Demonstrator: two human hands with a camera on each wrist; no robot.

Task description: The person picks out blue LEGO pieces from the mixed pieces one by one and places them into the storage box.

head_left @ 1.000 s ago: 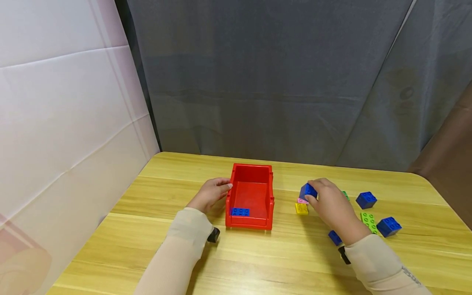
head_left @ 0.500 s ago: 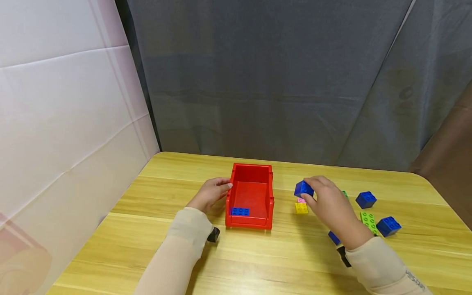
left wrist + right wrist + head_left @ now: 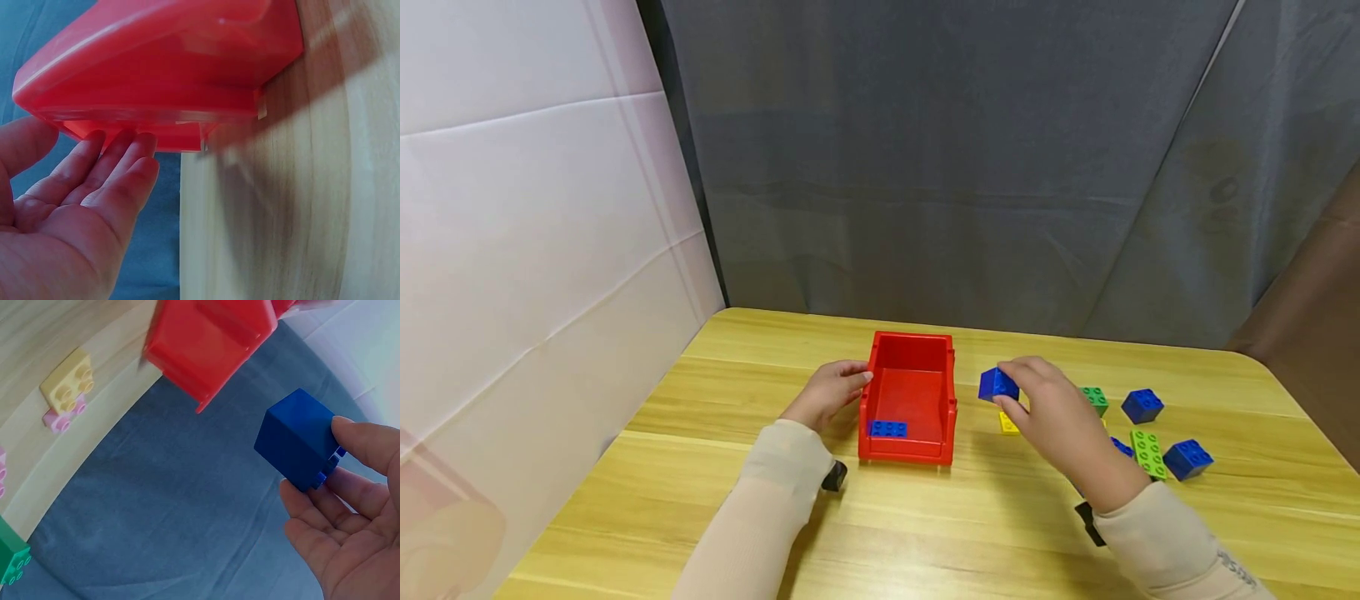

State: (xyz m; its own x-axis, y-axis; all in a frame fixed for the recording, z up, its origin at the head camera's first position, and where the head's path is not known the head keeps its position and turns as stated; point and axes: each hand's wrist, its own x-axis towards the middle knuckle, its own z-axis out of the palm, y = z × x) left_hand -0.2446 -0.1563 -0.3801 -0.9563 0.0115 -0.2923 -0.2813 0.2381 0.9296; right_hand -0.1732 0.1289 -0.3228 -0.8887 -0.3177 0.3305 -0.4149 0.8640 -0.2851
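Note:
My right hand [image 3: 1051,412] pinches a blue toy brick [image 3: 997,385] between thumb and fingers, holding it up to the right of a red plastic bin [image 3: 906,451]. In the right wrist view that brick [image 3: 294,440] is tilted, its studs toward the palm. At the bin's left side is my left hand [image 3: 827,396], its thumb near the rim. The left wrist view shows its fingers [image 3: 119,169] fairly straight, with the tips right at the bin's wall [image 3: 162,69]. A flat blue brick [image 3: 889,429] lies inside the bin, near its front.
Right of the bin are a yellow brick [image 3: 1008,424], a green brick [image 3: 1095,401], a lime brick [image 3: 1148,454] and blue bricks, including one [image 3: 1142,406] farther back and another [image 3: 1188,459] at far right. A pink brick [image 3: 62,420] touches the yellow one. A grey curtain [image 3: 925,167] hangs behind the table.
My right hand has moved left toward the bin with the blue brick, uncovering more of the green brick. The left hand and the bin have stayed in place.

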